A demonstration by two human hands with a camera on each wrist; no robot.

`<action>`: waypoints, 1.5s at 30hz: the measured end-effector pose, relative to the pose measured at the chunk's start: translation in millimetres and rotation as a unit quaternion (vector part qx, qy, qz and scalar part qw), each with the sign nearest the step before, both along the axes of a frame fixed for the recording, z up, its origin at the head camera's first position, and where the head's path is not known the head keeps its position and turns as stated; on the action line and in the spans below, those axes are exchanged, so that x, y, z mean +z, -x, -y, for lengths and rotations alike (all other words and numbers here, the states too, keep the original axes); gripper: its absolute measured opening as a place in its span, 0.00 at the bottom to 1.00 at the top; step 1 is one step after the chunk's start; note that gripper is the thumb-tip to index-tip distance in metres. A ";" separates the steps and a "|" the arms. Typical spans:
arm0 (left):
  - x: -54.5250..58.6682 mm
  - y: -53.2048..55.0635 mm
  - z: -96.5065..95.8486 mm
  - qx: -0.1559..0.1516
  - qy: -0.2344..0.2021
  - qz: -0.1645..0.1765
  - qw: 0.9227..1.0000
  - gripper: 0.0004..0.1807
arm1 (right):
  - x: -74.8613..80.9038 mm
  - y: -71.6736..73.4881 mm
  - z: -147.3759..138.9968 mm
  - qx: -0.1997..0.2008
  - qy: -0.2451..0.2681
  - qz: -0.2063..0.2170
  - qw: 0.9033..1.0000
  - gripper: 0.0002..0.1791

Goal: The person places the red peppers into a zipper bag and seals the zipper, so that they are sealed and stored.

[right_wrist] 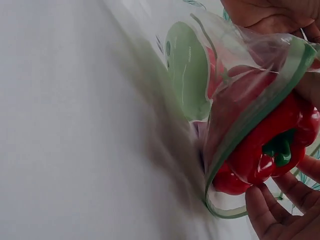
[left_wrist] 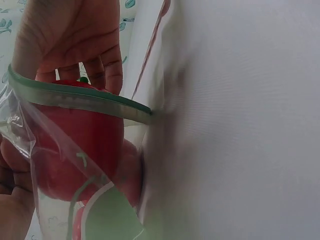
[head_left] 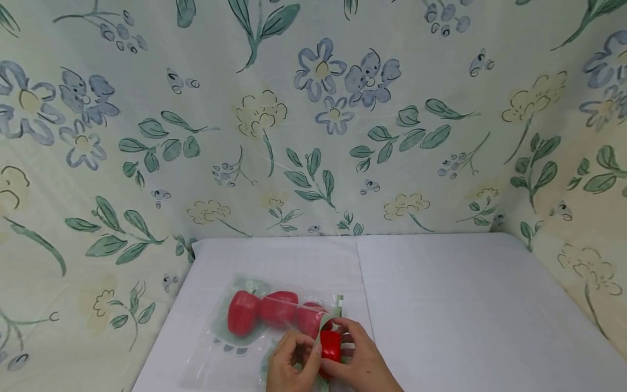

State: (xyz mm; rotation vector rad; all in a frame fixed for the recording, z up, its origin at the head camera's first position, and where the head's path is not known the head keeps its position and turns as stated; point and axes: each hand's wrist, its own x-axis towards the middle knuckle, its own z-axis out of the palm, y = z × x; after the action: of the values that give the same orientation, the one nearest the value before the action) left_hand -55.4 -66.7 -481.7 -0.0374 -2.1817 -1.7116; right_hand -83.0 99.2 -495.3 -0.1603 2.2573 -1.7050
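Observation:
A clear zip bag (head_left: 215,332) with a green seal strip lies on the table, three red bell peppers (head_left: 278,308) inside it. At its mouth, my right hand (head_left: 362,359) holds another shiny red bell pepper (head_left: 331,345), thumb and fingers around its sides. This pepper's green stem (right_wrist: 283,152) faces out of the opening, while its lower part shows through the plastic in the left wrist view. My left hand (head_left: 293,363) pinches the bag's edge beside the pepper. The green strip (left_wrist: 75,96) is spread around the pepper.
A white cloth covers the table (head_left: 441,305), with a crease (head_left: 362,272) running across it. Floral curtains (head_left: 313,136) hang behind the table and along both sides. Green leaf-shaped prints (right_wrist: 187,70) mark the bag.

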 end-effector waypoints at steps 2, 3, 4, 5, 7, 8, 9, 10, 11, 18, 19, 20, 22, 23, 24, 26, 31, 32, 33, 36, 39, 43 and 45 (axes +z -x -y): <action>-2.1 0.6 -0.2 0.004 0.004 -0.021 1.000 0.13 | -2.4 0.8 3.4 -0.002 -0.007 -0.017 1.000 0.43; -2.8 0.9 -0.4 0.005 0.005 -0.029 1.000 0.14 | -3.8 1.3 4.9 -0.004 -0.007 -0.022 1.000 0.43; -3.3 1.0 -0.5 0.007 0.004 -0.034 0.999 0.15 | -5.3 1.6 6.3 -0.007 -0.006 -0.027 1.000 0.43; -3.5 1.1 -0.8 0.008 0.004 -0.036 0.999 0.16 | -6.9 1.9 7.6 -0.010 -0.006 -0.033 0.999 0.43; -3.3 1.0 -1.2 0.008 0.000 -0.033 0.999 0.16 | -9.4 1.9 9.9 -0.021 -0.008 -0.034 0.999 0.43; -2.9 0.9 -1.4 0.007 -0.001 -0.028 1.000 0.16 | -10.2 1.9 10.9 -0.028 -0.010 -0.030 0.999 0.42; -2.6 0.8 -1.5 0.005 -0.005 -0.024 1.000 0.16 | -10.6 1.8 12.0 -0.035 -0.016 -0.027 0.999 0.41; -2.5 0.7 -1.5 0.002 -0.009 -0.021 1.000 0.15 | -10.8 1.8 13.0 -0.043 -0.024 -0.022 0.999 0.40; -2.0 0.5 -1.5 0.001 -0.009 -0.015 1.000 0.14 | -11.1 2.1 14.0 -0.051 -0.030 -0.015 0.998 0.39; -3.9 0.2 -2.1 -0.007 -0.016 -0.024 1.000 0.12 | -14.5 1.5 21.4 -0.066 -0.057 -0.023 0.996 0.23; -4.5 0.3 -2.5 -0.008 -0.017 -0.030 0.999 0.12 | -15.1 1.6 22.1 -0.063 -0.058 -0.031 0.996 0.22; -5.4 0.4 -2.6 -0.009 -0.017 -0.037 0.999 0.12 | -15.3 1.8 22.9 -0.059 -0.060 -0.038 0.996 0.20; -7.1 0.7 -2.9 -0.011 -0.015 -0.054 0.998 0.13 | -15.9 2.6 24.4 -0.050 -0.062 -0.049 0.996 0.17; -7.5 0.9 -2.9 -0.012 -0.014 -0.059 0.998 0.14 | -16.0 3.2 25.1 -0.044 -0.060 -0.052 0.996 0.15; -7.7 1.0 -2.9 -0.013 -0.013 -0.061 0.998 0.14 | -16.1 4.0 25.5 -0.036 -0.057 -0.055 0.996 0.12; -7.4 0.8 -3.3 -0.014 -0.016 -0.057 0.998 0.15 | -16.5 4.9 25.9 -0.009 -0.031 -0.055 0.998 0.08; -4.7 -0.6 -5.8 -0.017 -0.028 -0.018 0.999 0.16 | -18.7 4.1 23.9 0.076 0.075 -0.009 0.994 0.18; -4.5 -0.9 -6.2 -0.018 -0.029 -0.012 0.999 0.15 | -19.2 3.7 23.0 0.084 0.086 -0.003 0.993 0.19; -4.3 -1.0 -6.5 -0.019 -0.028 -0.009 0.999 0.15 | -19.7 3.4 21.7 0.089 0.091 0.002 0.992 0.20; -4.1 -1.1 -6.3 -0.025 -0.023 -0.005 0.999 0.13 | -21.4 3.8 15.9 0.072 0.063 -0.017 0.995 0.17; -2.3 -0.9 -5.2 -0.031 -0.014 0.004 0.999 0.11 | -23.1 6.1 7.7 0.024 0.010 -0.031 0.999 0.15; 3.4 0.6 -2.1 -0.030 0.001 0.008 1.000 0.09 | -24.0 11.2 -2.9 -0.076 -0.023 0.001 0.997 0.16; 6.0 5.5 2.2 -0.031 0.015 -0.021 0.999 0.09 | -23.2 16.0 -7.4 -0.130 -0.028 0.017 0.991 0.16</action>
State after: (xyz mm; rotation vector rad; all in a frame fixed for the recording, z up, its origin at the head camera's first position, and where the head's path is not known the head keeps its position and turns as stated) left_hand -61.0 -68.8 -475.7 -0.1487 -2.1981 -1.6951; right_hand -99.0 106.5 -518.4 0.1837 2.3841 -1.7489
